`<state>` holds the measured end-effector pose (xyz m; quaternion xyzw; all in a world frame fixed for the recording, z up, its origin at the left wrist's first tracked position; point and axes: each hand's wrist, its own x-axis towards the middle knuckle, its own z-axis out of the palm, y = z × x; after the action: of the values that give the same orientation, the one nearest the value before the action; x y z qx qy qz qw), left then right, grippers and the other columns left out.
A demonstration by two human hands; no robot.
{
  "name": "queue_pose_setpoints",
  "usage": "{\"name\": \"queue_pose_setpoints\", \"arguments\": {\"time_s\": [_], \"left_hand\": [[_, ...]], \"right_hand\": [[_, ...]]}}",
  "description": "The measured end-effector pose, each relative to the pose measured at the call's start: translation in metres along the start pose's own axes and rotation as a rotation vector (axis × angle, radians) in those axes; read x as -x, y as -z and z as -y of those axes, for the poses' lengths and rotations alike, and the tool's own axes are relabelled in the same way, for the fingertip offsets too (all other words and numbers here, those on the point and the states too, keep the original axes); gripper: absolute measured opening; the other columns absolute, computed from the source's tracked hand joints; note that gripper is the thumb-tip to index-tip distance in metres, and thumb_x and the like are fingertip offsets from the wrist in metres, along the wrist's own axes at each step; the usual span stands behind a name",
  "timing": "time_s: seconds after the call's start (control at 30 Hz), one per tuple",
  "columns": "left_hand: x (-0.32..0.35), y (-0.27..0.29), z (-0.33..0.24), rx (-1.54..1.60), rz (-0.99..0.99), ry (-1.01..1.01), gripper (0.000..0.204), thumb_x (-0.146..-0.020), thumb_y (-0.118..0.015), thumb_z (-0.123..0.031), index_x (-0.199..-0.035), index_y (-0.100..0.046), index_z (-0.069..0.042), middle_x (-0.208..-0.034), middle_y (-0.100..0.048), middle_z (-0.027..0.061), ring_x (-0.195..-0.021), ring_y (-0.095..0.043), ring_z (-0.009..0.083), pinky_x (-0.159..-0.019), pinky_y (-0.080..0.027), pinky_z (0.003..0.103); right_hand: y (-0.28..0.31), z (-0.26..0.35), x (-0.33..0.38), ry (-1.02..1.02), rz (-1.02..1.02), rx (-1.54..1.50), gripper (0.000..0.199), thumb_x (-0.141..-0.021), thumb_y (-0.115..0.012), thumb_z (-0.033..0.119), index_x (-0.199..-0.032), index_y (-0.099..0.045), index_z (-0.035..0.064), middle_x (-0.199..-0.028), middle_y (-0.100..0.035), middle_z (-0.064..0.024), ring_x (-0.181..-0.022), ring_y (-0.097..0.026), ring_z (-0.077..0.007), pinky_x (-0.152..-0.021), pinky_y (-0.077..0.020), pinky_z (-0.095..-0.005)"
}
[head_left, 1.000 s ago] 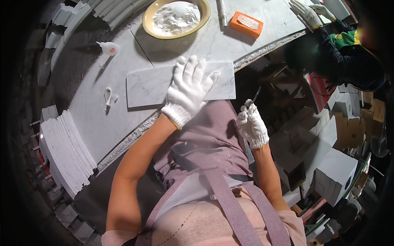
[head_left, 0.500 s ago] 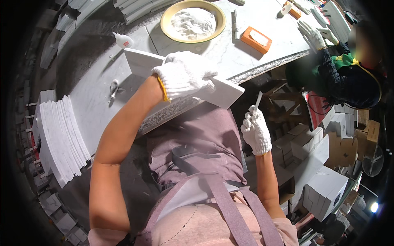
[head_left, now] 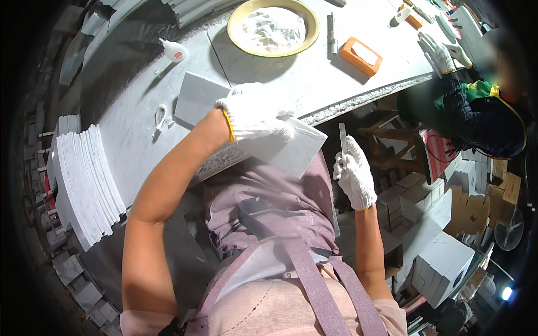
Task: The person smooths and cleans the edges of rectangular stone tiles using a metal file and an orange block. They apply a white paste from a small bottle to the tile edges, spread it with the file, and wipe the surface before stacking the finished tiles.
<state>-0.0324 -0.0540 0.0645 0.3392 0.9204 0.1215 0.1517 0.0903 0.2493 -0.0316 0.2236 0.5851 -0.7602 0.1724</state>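
Observation:
My left hand (head_left: pixel 255 115), in a white knit glove with a yellow cuff, grips a rectangular pale stone tile (head_left: pixel 300 147) across its middle. The tile is tilted over the bench edge, one end above the marble top and the other above my lap. To the right, my gloved right hand (head_left: pixel 357 182) is closed around a thin flat grey strip (head_left: pixel 342 135) that sticks up from the fingers, apart from the tile. What kind of tool the strip is cannot be made out. Glove fabric hides the left fingertips.
On the marble bench (head_left: pixel 134 120) stand a white squeeze bottle (head_left: pixel 175 51), a yellow-rimmed bowl (head_left: pixel 232 36) of white powder, an orange block (head_left: pixel 361 56) and a grey bar (head_left: pixel 334 33). Stacked tiles (head_left: pixel 92 185) lie left. A co-worker's gloved hands (head_left: pixel 440 53) rest on the far right.
The tile has turned in my left hand, so its broad face now shows more and its right end hangs lower. My right hand has shifted slightly, and the strip stands more upright.

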Motion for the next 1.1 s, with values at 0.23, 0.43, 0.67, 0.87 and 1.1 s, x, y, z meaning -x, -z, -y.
{"name": "queue_pose_setpoints", "arguments": {"time_s": [0.23,0.43,0.67,0.87,1.1], "left_hand": [[0.004,-0.034,0.004,0.015,-0.201,-0.169,0.046,-0.086,-0.073,-0.034,-0.130,-0.074,-0.025,-0.112,-0.073,0.0098,-0.098,-0.068,0.0321,-0.090,-0.056,0.041],[0.024,-0.058,0.005,-0.088,-0.585,-0.174,0.047,-0.081,-0.079,-0.023,-0.128,-0.074,-0.022,-0.129,-0.067,0.0068,-0.116,-0.061,0.0284,-0.107,-0.047,0.042],[0.030,-0.057,0.043,-0.190,-0.594,0.022,0.033,-0.087,-0.074,-0.034,-0.114,-0.074,-0.014,-0.112,-0.063,0.0063,-0.117,-0.058,0.0311,-0.108,-0.045,0.050],[0.032,-0.066,0.043,-0.149,-0.586,0.074,0.031,-0.085,-0.078,-0.025,-0.113,-0.069,-0.014,-0.113,-0.062,0.0076,-0.118,-0.058,0.0337,-0.114,-0.043,0.051],[0.027,-0.063,0.044,-0.154,-0.619,0.069,0.030,-0.080,-0.081,-0.023,-0.106,-0.068,-0.015,-0.109,-0.063,0.0055,-0.115,-0.059,0.0330,-0.113,-0.044,0.050]], "right_hand": [[0.006,0.029,-0.025,0.074,0.137,0.069,0.056,-0.099,-0.072,0.012,-0.151,-0.053,0.0053,-0.100,-0.065,-0.0062,-0.079,-0.062,-0.0154,-0.068,-0.0542,-0.0292],[-0.010,0.041,-0.045,0.160,0.322,0.237,0.045,-0.101,-0.071,0.015,-0.142,-0.062,0.0003,-0.108,-0.070,-0.0063,-0.086,-0.067,-0.0133,-0.074,-0.0574,-0.0284],[-0.044,0.068,-0.060,0.468,0.569,0.708,0.032,-0.104,-0.063,0.003,-0.135,-0.070,0.0044,-0.108,-0.072,-0.0039,-0.085,-0.066,-0.0101,-0.076,-0.0571,-0.0273],[-0.079,0.095,-0.080,0.643,0.781,1.341,0.043,-0.095,-0.065,0.005,-0.136,-0.071,0.0171,-0.115,-0.073,-0.0115,-0.098,-0.071,-0.0307,-0.087,-0.0572,-0.0383],[-0.074,0.109,-0.075,0.761,0.868,1.356,0.048,-0.093,-0.063,0.004,-0.138,-0.070,0.0209,-0.116,-0.073,-0.0094,-0.103,-0.070,-0.0330,-0.089,-0.0572,-0.0419]]}}
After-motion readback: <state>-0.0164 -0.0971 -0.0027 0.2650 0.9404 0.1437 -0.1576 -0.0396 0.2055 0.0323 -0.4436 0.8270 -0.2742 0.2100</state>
